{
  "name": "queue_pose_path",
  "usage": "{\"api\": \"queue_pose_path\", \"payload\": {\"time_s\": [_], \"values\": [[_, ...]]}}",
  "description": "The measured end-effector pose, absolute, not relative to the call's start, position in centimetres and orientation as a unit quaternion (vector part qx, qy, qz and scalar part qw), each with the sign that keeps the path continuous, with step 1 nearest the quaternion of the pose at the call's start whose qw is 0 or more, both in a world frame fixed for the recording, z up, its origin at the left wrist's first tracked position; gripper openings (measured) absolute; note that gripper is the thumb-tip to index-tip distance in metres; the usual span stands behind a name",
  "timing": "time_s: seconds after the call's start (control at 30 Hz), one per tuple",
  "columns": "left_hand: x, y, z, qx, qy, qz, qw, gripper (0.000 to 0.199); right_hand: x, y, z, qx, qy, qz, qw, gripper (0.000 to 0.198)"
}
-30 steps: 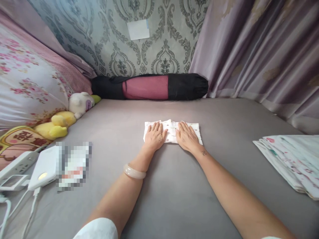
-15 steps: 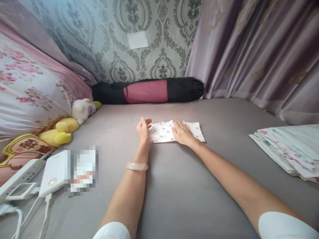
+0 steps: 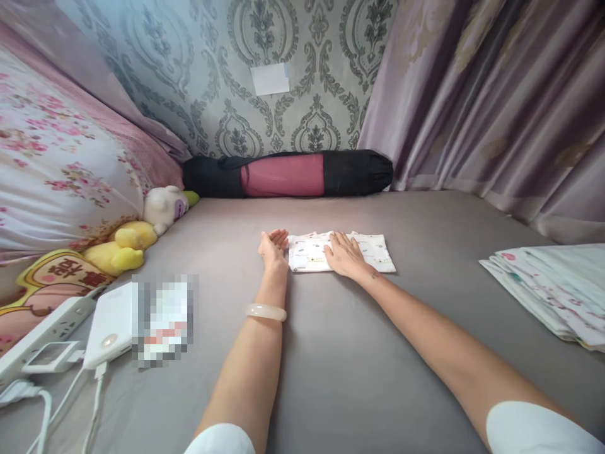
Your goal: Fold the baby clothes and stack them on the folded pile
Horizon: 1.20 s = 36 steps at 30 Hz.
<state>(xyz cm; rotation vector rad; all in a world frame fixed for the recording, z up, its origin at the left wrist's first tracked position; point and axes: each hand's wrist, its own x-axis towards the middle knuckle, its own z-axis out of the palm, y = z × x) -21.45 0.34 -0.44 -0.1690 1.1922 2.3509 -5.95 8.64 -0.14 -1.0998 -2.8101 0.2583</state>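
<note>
A folded white cloth [image 3: 309, 254] with small coloured prints lies flat on the grey bed sheet [image 3: 359, 359]. My right hand [image 3: 345, 253] rests palm down across its middle, fingers spread, and covers part of the print. At the cloth's left edge my left hand [image 3: 273, 250] stands on its side, palm turned toward the fabric and fingers stretched out. It holds nothing. Whether the left hand touches the edge I cannot tell. A pale bangle [image 3: 266, 312] circles my left wrist.
A stack of folded cloths [image 3: 543, 284] lies at the right. At the left are a power strip [image 3: 51, 331], a white box-shaped device [image 3: 113, 325] with cables, a blurred-out item [image 3: 165, 321] and plush toys [image 3: 116, 252]. A black and pink long bag [image 3: 283, 175] lies along the wall.
My left hand's fingers have opened out more beside the cloth's edge. My right hand stays flat on the cloth. The whole view has shifted slightly.
</note>
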Motion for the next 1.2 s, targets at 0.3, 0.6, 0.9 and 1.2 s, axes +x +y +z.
{"api": "queue_pose_path", "payload": {"time_s": [0.3, 0.6, 0.9, 1.2], "values": [[-21.6, 0.2, -0.4, -0.086, 0.419, 0.867, 0.256, 0.044, -7.9, 7.0, -1.0, -0.336, -0.935, 0.072, 0.089, 0.060], [-21.6, 0.2, -0.3, -0.088, 0.425, 0.865, 0.253, 0.045, -7.9, 6.8, -0.5, -0.340, -0.935, 0.076, 0.073, 0.059], [-21.9, 0.3, -0.9, -0.071, 0.431, 0.865, 0.248, 0.045, -10.9, 4.9, -1.1, -0.300, -0.941, 0.099, 0.119, 0.060], [-21.9, 0.1, -0.8, -0.071, 0.431, 0.863, 0.254, 0.044, -11.0, 5.0, -1.7, -0.307, -0.939, 0.106, 0.111, 0.061]]}}
